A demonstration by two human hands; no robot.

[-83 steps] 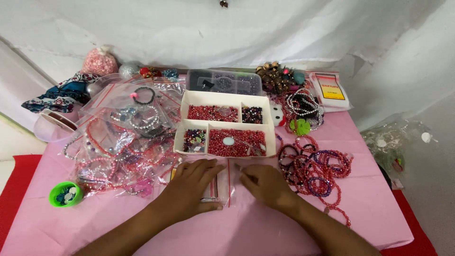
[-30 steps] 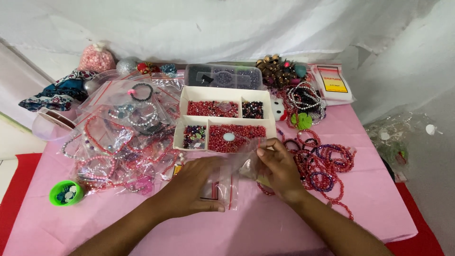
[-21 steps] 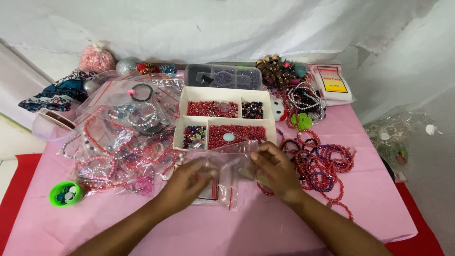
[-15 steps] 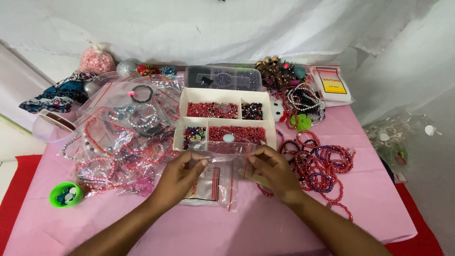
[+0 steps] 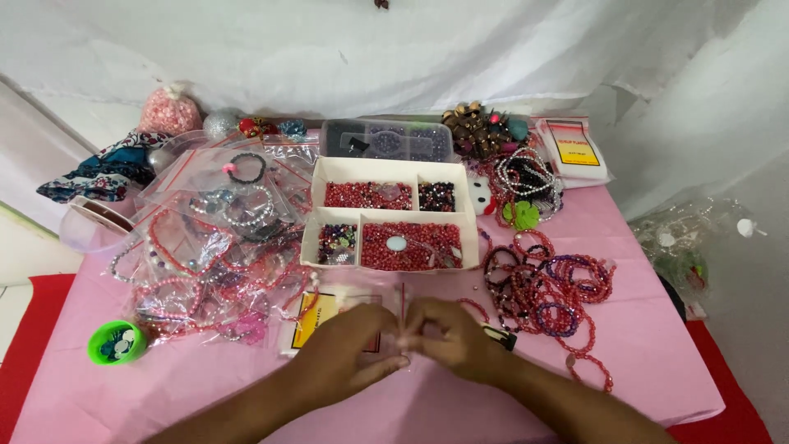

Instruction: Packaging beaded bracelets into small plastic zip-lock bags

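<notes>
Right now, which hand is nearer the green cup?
Left. The left hand is right of the green cup, across bare pink cloth; the right hand is farther right, beyond the left.

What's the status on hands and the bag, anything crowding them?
Left hand and right hand together, fingers pinching small clear plastic bag low over pink tablecloth. White bead tray just behind; bracelet pile close right.

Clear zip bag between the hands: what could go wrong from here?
The clear zip bag is pinched between the left hand and right hand just below the open white bead tray; a forward slip might knock it and scatter beads. The pile of bracelets beside the right wrist could snag.
</notes>
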